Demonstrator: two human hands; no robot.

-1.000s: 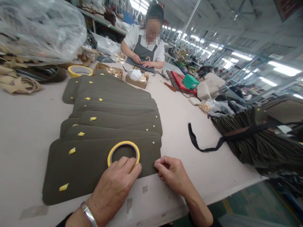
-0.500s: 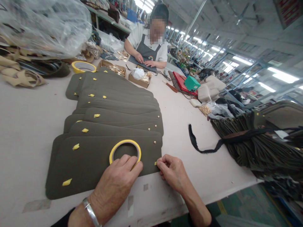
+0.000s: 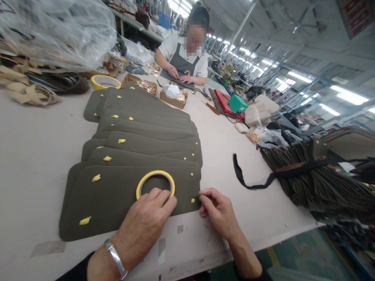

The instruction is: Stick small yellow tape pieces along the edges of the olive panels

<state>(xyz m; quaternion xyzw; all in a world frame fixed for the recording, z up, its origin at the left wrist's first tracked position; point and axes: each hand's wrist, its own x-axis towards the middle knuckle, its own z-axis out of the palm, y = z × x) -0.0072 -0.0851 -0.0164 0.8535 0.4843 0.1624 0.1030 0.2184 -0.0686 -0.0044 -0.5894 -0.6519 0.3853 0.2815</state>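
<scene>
Olive-green fabric panels [image 3: 117, 195] lie overlapped on the table, with yellow tape bits and small gold studs on them. My left hand [image 3: 149, 218] is closed on the near edge of a yellow tape roll [image 3: 141, 183] that rests on the nearest panel. At that panel's right edge is my right hand [image 3: 215, 207], its thumb and index finger pinched together beside a small yellow tape bit [image 3: 192, 200]. Whatever may be between those fingertips is too small to make out.
Another tape roll [image 3: 106, 82] and boxes of gold hardware [image 3: 172, 100] lie at the back. A person [image 3: 184, 58] works across the table. Right: black strap [image 3: 241, 177], stacked dark pieces [image 3: 299, 175]. Back left: plastic bag [image 3: 64, 35].
My right hand has drawn slightly right, off the yellow tape bit, which now shows fully on the panel. My left hand stays on the roll. The view has shifted slightly.
</scene>
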